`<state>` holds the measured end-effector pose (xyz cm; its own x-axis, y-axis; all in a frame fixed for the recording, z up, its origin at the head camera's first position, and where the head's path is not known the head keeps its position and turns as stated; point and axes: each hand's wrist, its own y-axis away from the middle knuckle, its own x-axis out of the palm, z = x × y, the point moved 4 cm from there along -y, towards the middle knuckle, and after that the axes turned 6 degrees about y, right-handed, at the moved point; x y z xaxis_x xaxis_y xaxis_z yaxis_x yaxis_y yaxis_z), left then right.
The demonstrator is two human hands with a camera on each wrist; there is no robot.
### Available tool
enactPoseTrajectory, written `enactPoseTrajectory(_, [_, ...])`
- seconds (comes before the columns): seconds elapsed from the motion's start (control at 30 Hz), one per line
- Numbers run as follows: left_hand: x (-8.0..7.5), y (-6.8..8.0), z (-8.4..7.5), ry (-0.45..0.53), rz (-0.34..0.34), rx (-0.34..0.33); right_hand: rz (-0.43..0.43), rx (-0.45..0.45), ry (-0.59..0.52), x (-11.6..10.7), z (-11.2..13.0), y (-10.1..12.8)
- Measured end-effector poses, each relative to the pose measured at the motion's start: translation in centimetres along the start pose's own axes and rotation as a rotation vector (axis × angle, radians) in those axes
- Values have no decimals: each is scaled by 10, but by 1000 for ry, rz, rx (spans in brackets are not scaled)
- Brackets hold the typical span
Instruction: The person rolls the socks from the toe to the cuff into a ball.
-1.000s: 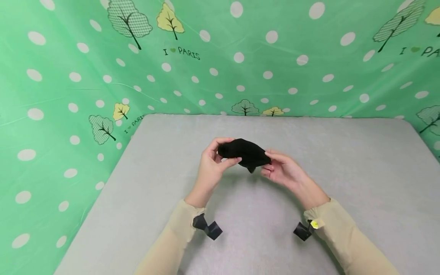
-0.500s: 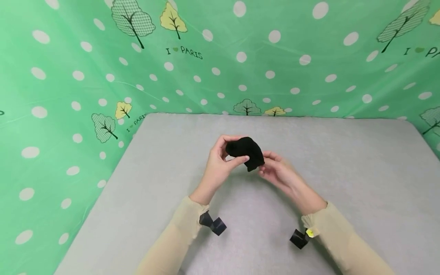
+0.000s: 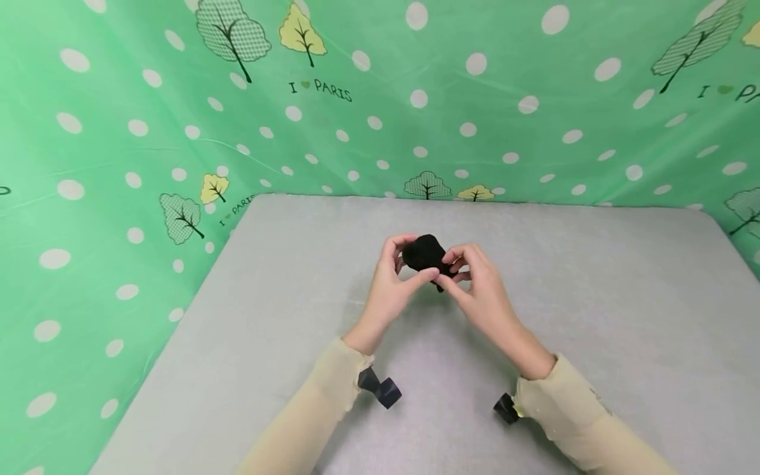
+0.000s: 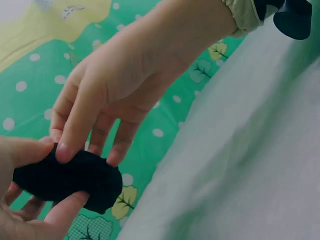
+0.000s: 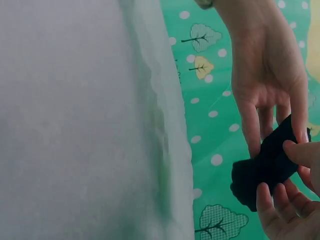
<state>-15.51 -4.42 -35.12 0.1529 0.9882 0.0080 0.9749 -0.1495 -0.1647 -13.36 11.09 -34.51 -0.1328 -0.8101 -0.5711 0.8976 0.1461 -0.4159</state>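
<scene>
A small black cloth bundle [image 3: 425, 253], soft and rolled like a sock, is held up above the grey table by both hands. My left hand [image 3: 388, 284] grips its left end, thumb along the near side and fingers behind. From the right, my right hand [image 3: 482, 290] pinches the other end between thumb and fingers, the two thumb tips close together. In the left wrist view the dark bundle [image 4: 70, 175] lies between the fingertips of both hands. The right wrist view has the same bundle [image 5: 270, 160], its lower-left end sticking out past the fingers.
The grey table [image 3: 267, 316] spreads under both arms. Behind and left of it hangs a green dotted cloth [image 3: 332, 152] printed with trees. Black wrist mounts stick out from the left sleeve [image 3: 332, 376] and the right sleeve [image 3: 564, 402].
The bundle has become shorter and more compact as the hands drew together. My right hand has turned over, its thumb now on the near side. The left hand has shifted slightly right.
</scene>
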Motion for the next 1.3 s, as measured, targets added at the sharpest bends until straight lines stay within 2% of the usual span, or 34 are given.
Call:
enactPoseTrajectory(0.13, [-1,1,1,22,68,-17,9,57,-41,-3,-7,-2])
enactPoseTrajectory(0.2, [-3,0,2,8,78,-31,8,72,-61,-4,-10,-3])
enactPoseTrajectory(0.4, [-9,-3,7,-180,18,-56,-40,81,-45,-6,-12,-2])
enactPoseTrajectory(0.5, [-8,-3,8,-203,17,-40,-73,55,6,-7,-10,-1])
enactPoseTrajectory(0.67, [-3,-4,11,-76,71,-52,-119,-45,106,-9,-6,-2])
enactPoseTrajectory(0.73, [-2,-4,11,-79,71,-56,-149,-99,147,-11,-5,-2])
enactPoseTrajectory(0.93, [-6,-5,8,-301,-1,-41,-215,-277,214,-12,2,2])
enactPoseTrajectory(1.07, [-11,-6,5,-445,-49,-43,-231,-396,211,-9,9,6])
enactPoseTrajectory(1.17, [-12,-6,2,-515,-65,-34,-247,-490,197,-5,14,10])
enactPoseTrajectory(1.23, [-12,-6,-1,-547,-63,-21,-254,-520,189,-4,16,12])
enactPoseTrajectory(1.3, [-11,-6,-2,-560,-55,-9,-243,-491,184,-3,15,13])
